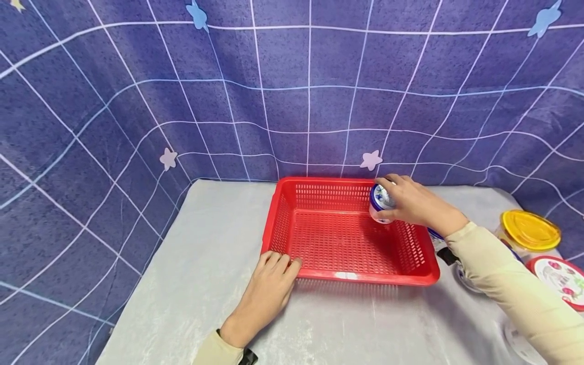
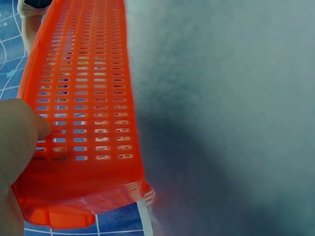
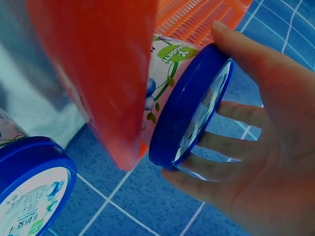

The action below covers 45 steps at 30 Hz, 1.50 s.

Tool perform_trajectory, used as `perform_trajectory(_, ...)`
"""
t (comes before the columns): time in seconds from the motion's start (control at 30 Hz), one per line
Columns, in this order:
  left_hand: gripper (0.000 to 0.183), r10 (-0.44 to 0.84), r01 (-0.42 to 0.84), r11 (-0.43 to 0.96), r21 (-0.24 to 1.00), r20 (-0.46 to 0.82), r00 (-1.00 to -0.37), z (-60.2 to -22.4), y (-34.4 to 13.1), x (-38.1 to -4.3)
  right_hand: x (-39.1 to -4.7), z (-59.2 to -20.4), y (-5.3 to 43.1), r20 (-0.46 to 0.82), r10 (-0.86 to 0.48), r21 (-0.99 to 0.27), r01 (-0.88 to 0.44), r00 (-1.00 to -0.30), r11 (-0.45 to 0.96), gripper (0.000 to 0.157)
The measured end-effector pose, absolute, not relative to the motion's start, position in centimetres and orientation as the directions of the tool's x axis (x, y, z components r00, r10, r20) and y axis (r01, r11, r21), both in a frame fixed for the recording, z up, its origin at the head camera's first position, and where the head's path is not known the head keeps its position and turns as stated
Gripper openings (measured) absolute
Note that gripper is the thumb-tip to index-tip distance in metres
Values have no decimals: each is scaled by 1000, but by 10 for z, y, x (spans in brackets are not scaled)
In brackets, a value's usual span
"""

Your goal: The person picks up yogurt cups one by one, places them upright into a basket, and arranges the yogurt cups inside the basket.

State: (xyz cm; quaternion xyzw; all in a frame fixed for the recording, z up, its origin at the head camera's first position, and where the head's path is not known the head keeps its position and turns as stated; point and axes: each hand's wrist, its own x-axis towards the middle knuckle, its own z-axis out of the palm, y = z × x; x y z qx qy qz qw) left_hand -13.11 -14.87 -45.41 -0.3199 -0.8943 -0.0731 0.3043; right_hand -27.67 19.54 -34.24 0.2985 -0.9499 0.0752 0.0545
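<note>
"Basket and hands: where is everything?"

"A red basket (image 1: pixel 347 276) stands near the back edge of a pale grey table (image 1: pixel 219 253). The left hand (image 1: pixel 272 279) is clamped on its front left corner, fingers over the rim. The right hand (image 1: pixel 408 200) grips a blue-lidded jar (image 1: pixel 379 207) around its lid, inside the basket's back right corner."

"Does the jar touch the bottom?"

"I cannot tell; the contact does not show."

"What could go wrong?"

"The hold is on the lid, so a slip, or a lid that is loose, might drop the jar. A bump against that back right corner could shove the basket, though the left hand should steady it. The right sleeve (image 1: pixel 515 289) crosses close to a yellow-lidded tub (image 1: pixel 531 230) by the table's right edge; a low sweep might knock it."
</note>
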Motion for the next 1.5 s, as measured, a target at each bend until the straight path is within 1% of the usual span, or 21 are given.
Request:
perform_trajectory(0.13, 40, 532, 625, 778, -63, 595, -602, -453, -146, -132, -281, -344, 198, 114, -557, -112, -567, -823, 816, 88)
perform_trajectory(0.27, 40, 537, 629, 774, -69, 599, -595, -451, -144, -134, -283, -347, 200, 98, -555, -122, -563, -826, 817, 85)
perform_trajectory(0.47, 39, 536, 628, 775, -68, 597, -597, -450, -143, -133, -284, -348, 199, 102, -583, -117, -591, -806, 798, 82)
perform_trajectory(0.6, 32, 542, 621, 779, -87, 591, -597, -450, -144, -133, -284, -349, 194, 101, -612, -90, -620, -784, 780, 80)
perform_trajectory(0.7, 32, 540, 622, 779, -83, 593, -597, -451, -144, -134, -285, -352, 190, 84, -621, -59, -626, -779, 778, 81)
perform_trajectory(0.83, 39, 534, 631, 773, -64, 603, -593, -452, -143, -133, -285, -357, 185, 30, -614, -35, -614, -789, 788, 85)
perform_trajectory(0.93, 39, 532, 631, 773, -59, 602, -595, -453, -143, -133, -285, -359, 183, 13, -611, -27, -611, -792, 791, 85)
perform_trajectory(1.07, 35, 535, 629, 776, -54, 586, -609, -453, -145, -133, -284, -360, 182, 22, -602, -20, -603, -798, 798, 83)
perform_trajectory(1.2, 28, 542, 624, 779, -61, 565, -622, -453, -147, -132, -280, -360, 184, 52, -604, -15, -605, -795, 796, 85)
perform_trajectory(1.33, 26, 548, 621, 780, -75, 562, -620, -455, -147, -130, -271, -356, 190, 83, -607, -49, -612, -790, 789, 87)
perform_trajectory(1.5, 26, 541, 626, 777, -59, 571, -618, -454, -146, -131, -259, -349, 202, 128, -597, -79, -608, -792, 790, 86)
